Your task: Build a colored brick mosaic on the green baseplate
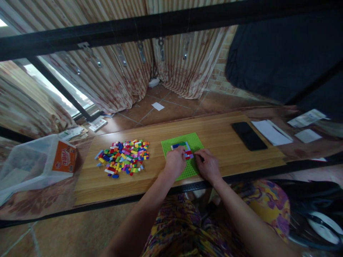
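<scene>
A green studded baseplate [167, 144] lies near the middle of the wooden board, close to its front edge. Toy bricks form a partial outline on it: blue, green and white ones [179, 145] at the back, a light blue strip [188, 145] at the right, red and white ones [189, 154] in front. My left hand [175, 160] is over the plate with fingers curled together at the bricks; whatever is beneath the fingertips is hidden. At the plate's right edge my right hand [207, 164] is closed, its thumb and fingertips drawn together beside the red brick; their contents are not visible.
A pile of loose colourful bricks [125, 157] covers the left part of the wooden board [88, 178]. A clear plastic bin [29, 164] stands further left. To the right lie a black phone [249, 136] and white paper [270, 132]. A dark metal bar [120, 28] crosses above.
</scene>
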Demonstrator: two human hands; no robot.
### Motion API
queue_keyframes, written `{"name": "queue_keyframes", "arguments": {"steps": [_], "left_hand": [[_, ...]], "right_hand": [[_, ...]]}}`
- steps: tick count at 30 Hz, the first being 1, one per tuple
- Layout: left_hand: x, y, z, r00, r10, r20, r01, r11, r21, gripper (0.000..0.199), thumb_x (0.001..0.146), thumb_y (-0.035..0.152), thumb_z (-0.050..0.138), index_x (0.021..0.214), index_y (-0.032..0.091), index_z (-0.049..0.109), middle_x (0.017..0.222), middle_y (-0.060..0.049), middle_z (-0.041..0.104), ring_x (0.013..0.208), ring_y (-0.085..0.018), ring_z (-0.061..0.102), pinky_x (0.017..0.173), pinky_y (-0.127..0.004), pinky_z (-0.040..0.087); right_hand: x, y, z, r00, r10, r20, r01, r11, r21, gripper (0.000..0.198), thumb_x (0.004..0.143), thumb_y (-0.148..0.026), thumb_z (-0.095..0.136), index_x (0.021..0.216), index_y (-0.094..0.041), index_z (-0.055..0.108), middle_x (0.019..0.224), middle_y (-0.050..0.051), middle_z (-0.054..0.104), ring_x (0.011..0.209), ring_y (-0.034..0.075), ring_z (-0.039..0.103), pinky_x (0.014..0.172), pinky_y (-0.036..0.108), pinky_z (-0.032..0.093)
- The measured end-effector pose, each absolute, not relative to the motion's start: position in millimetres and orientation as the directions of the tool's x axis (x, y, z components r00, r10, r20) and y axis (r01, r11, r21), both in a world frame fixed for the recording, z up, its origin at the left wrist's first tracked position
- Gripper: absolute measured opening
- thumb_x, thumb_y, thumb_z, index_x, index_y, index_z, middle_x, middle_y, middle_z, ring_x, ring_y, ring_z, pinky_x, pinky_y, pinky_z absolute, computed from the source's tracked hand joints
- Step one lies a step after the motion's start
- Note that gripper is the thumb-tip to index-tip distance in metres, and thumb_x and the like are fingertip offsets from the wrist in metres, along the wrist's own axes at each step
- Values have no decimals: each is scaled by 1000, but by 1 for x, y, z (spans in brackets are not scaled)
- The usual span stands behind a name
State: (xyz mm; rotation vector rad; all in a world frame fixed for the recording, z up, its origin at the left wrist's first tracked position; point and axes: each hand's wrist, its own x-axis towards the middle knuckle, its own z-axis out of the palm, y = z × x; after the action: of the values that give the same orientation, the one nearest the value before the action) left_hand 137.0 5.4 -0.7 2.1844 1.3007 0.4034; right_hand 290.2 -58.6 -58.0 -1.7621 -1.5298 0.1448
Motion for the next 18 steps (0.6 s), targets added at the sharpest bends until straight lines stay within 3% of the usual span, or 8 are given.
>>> {"name": "queue_keyframes", "arguments": {"steps": [10, 18], "left_hand": [[145, 14, 4, 473, 880, -38, 716, -359, 599, 25, 77, 5, 52, 83, 19, 72, 85, -3, 75, 81, -17, 69, 78, -27, 51], [152, 13, 7, 467, 881, -79, 785, -372, 495, 19, 77, 9, 57, 86, 17, 72, 84, -8, 74, 81, -19, 68, 77, -29, 52]], "right_hand": [[291, -59, -58, 258, 882, 396, 804, 32, -594, 22, 87, -25, 47, 88, -21, 68, 92, 8, 66, 85, 22, 61, 75, 35, 49], [289, -60, -55, 263, 882, 391, 800, 27, -600, 22, 86, -24, 47, 88, -21, 69, 91, 8, 66, 85, 22, 61, 76, 34, 48]]}}
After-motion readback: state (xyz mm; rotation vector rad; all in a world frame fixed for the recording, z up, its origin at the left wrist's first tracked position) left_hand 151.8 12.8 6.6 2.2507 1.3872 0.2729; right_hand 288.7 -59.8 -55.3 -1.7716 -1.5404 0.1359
